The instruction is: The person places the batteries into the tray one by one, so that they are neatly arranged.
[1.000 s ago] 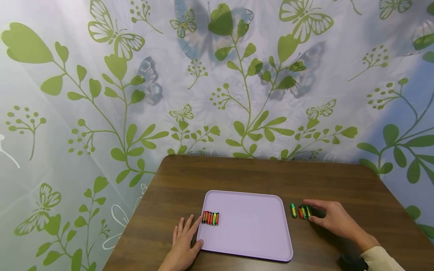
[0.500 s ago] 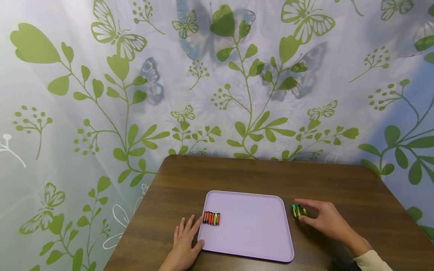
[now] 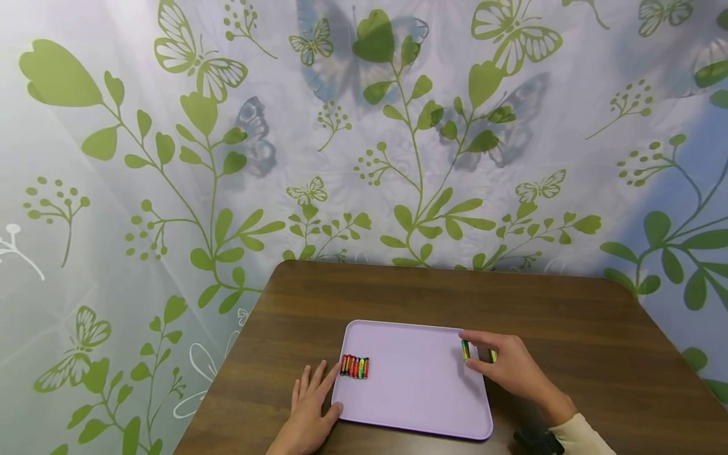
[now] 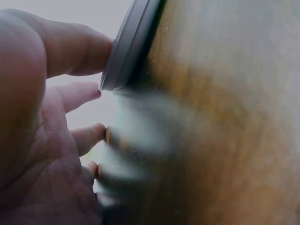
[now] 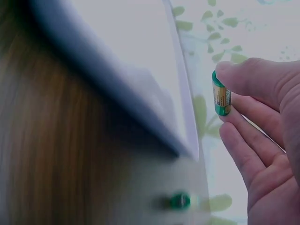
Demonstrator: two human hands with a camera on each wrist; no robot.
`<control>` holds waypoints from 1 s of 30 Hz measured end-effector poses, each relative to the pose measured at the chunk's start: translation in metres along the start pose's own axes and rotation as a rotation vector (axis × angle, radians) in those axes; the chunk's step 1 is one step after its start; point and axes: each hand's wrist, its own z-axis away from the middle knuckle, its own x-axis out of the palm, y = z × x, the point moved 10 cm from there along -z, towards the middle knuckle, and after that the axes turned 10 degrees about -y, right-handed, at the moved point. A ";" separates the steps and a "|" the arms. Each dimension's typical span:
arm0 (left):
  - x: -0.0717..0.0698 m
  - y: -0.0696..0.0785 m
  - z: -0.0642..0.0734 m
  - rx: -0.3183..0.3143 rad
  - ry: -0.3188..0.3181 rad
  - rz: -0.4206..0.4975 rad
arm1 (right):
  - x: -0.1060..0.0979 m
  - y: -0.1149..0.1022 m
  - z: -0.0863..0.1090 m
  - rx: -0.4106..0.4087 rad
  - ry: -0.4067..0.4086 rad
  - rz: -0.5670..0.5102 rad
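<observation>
My right hand (image 3: 514, 370) is over the right side of the lilac tray (image 3: 418, 385), pinching a green and gold battery (image 5: 221, 96) upright between thumb and fingers. Behind that hand, a second green battery (image 3: 493, 356) stays on the table just off the tray's right edge; the right wrist view shows its green end too. My left hand (image 3: 307, 407) lies with fingers spread at the tray's left edge, and its thumb (image 4: 77, 49) touches the rim. Inside the tray, by the left rim, several mostly red batteries (image 3: 354, 366) lie side by side in a row, with a green one among them.
The brown wooden table (image 3: 398, 291) stretches around the tray on all sides. A curtain with leaves and butterflies (image 3: 421, 158) hangs right behind the table's far edge. A dark band (image 3: 537, 441) sits at the right wrist beside a cream sleeve (image 3: 582, 436).
My right hand has moved left from the batteries right of the tray to above its right side, bringing one along. My left hand and the row of batteries have stayed put.
</observation>
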 end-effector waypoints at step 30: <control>0.002 0.000 -0.003 -0.011 -0.002 0.005 | 0.107 -0.093 -0.069 -0.109 -0.081 -0.167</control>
